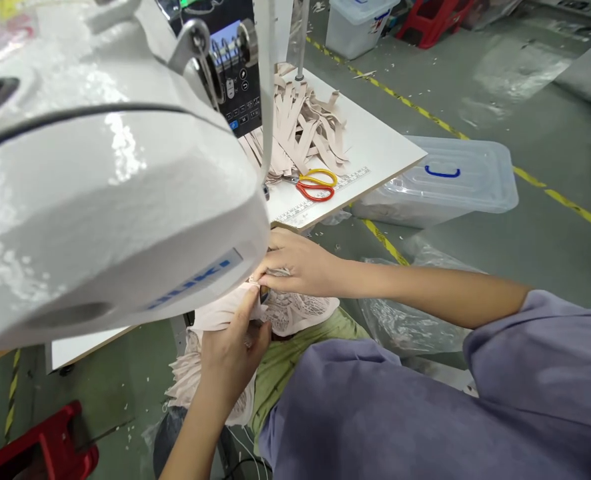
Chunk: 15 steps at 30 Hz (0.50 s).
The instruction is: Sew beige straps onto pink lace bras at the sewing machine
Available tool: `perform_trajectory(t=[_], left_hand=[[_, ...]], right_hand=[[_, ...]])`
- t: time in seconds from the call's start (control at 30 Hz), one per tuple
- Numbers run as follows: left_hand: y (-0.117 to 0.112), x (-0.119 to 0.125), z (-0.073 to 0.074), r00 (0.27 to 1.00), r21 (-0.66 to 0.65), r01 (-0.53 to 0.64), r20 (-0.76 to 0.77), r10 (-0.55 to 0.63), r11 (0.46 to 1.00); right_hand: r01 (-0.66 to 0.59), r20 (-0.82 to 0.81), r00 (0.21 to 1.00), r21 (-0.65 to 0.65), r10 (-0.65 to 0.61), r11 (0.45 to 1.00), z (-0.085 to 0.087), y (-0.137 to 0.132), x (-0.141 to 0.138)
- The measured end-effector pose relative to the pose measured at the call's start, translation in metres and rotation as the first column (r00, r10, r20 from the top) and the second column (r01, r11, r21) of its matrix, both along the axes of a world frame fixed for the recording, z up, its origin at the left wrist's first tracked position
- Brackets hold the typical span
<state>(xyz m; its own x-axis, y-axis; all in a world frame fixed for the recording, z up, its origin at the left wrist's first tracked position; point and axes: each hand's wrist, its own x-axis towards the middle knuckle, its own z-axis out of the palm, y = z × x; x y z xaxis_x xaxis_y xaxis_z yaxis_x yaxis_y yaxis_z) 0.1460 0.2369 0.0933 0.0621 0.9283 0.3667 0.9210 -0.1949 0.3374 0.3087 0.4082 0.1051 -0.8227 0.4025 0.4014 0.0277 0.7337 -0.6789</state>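
Note:
A beige garment with lace point(300, 312) lies beneath the head of a white sewing machine point(125, 220), draping over my lap. My right hand point(298, 263) reaches in from the right and pinches the garment's edge near the needle area. From below, my left hand point(233, 350) grips the same garment, index finger on the cloth and thumb underneath. The fingertips of both hands nearly meet. The machine head hides the needle and part of the cloth. More gathered beige fabric point(188, 373) hangs down at the left.
Scissors point(318, 185) with yellow and red handles lie on the white table point(375, 157) beside a heap of beige fabric strips point(305, 127). A control panel point(238, 80) stands behind the machine. Lidded plastic bins point(455, 177), a plastic bag point(410, 320) and a red stool point(50, 443) are on the floor.

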Motion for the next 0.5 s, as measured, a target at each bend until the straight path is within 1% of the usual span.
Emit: perform_trajectory(t=[0.13, 0.2, 0.23, 0.3, 0.37, 0.43, 0.5], left_hand=[[0.001, 0.006, 0.0, 0.999, -0.033, -0.041, 0.007, 0.041, 0.999], [0.0, 0.009, 0.0, 0.998, -0.042, -0.055, -0.002, 0.055, 0.998], [-0.001, 0.01, 0.001, 0.998, -0.045, -0.065, -0.009, 0.065, 0.997], [-0.003, 0.011, 0.003, 0.997, -0.056, -0.077, -0.016, 0.076, 0.996], [-0.005, 0.01, 0.005, 0.997, -0.064, -0.073, -0.01, 0.072, 0.995], [-0.005, 0.005, 0.007, 0.999, -0.056, -0.043, -0.011, 0.042, 0.998], [-0.005, -0.004, 0.009, 0.999, -0.054, 0.017, -0.038, -0.019, 0.998]], right_hand=[[-0.023, 0.035, 0.999, -0.052, 0.025, 0.998, 0.004, 0.004, -0.002], [-0.014, 0.022, 1.0, -0.057, 0.015, 0.998, 0.001, 0.003, 0.0], [0.001, -0.003, 1.0, -0.037, -0.001, 0.999, -0.002, 0.001, 0.0], [0.025, -0.089, 0.996, 0.06, -0.019, 0.998, -0.011, -0.003, 0.002], [0.039, -0.163, 0.987, 0.197, -0.006, 0.98, -0.019, -0.006, 0.004], [0.057, -0.187, 0.982, 0.313, 0.003, 0.948, -0.024, -0.007, 0.004], [0.083, -0.174, 0.985, 0.39, -0.016, 0.917, -0.026, -0.007, 0.005]])
